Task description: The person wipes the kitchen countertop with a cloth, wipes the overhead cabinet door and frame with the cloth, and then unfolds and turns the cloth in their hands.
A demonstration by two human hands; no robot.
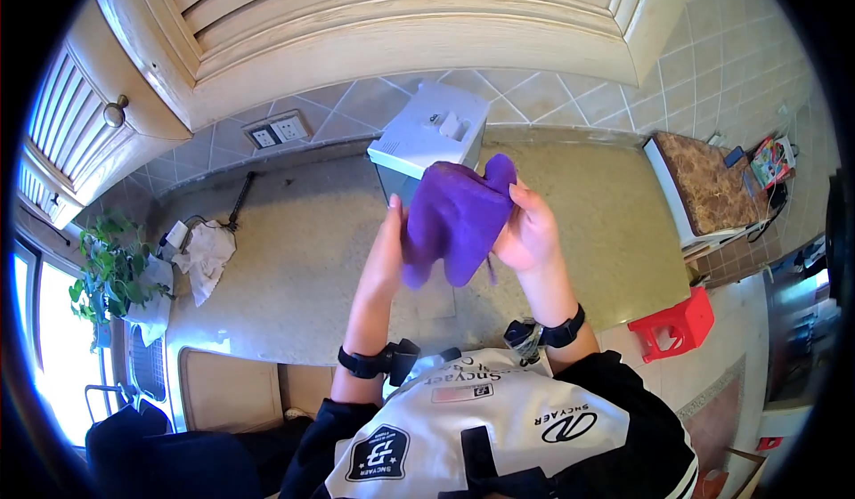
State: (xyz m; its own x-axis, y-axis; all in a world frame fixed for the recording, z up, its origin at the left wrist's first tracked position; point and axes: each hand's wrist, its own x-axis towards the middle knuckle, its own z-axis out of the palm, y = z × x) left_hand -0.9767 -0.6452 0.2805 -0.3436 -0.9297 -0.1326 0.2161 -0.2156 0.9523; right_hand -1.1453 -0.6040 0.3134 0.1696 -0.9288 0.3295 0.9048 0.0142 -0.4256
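A purple cloth hangs bunched in folds between my two hands, above the counter. My left hand grips its left side, with the thumb upright and the other fingers mostly hidden behind the fabric. On the right, my right hand is closed on the cloth's edge, the thumb pressed against its upper corner. Just beyond the cloth stands a white box-shaped appliance, its lower front partly covered from view by the fabric.
The stone counter runs along a tiled wall with a socket plate. Wooden cabinets overhang it. To the left are a crumpled white plastic bag and a potted plant. A red stool stands on the floor at right.
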